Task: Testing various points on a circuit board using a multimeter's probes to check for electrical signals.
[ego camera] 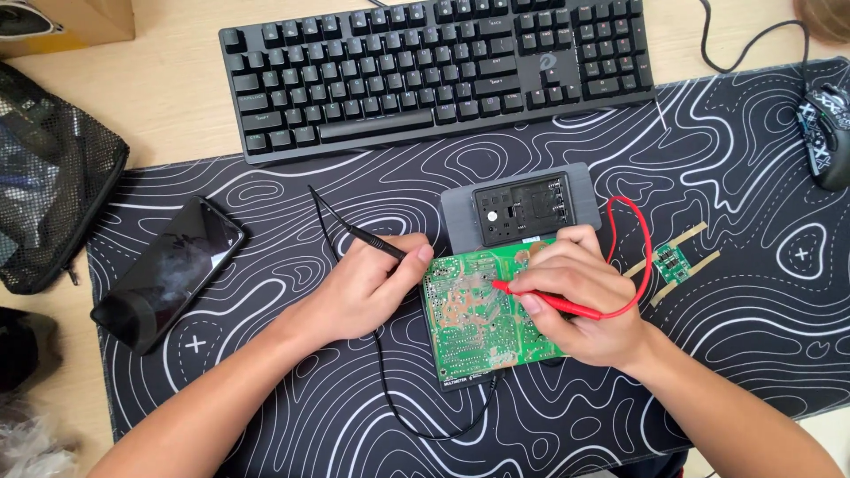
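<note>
Head view: left hand (359, 288) grips black probe (376, 241), right hand (580, 296) grips red probe (549, 303), tip on green circuit board (482, 310) resting over multimeter (522, 211). Risk: tip slides, bridges neighbouring solder points; board shifts.

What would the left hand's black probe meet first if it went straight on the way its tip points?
The left hand aims its black probe rightward at the green circuit board; its near left edge probably comes first, though the tip is hidden, so it may already touch.

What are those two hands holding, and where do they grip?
The left hand pinches a black probe near its tip; the right hand grips a red probe along its shaft.
</note>
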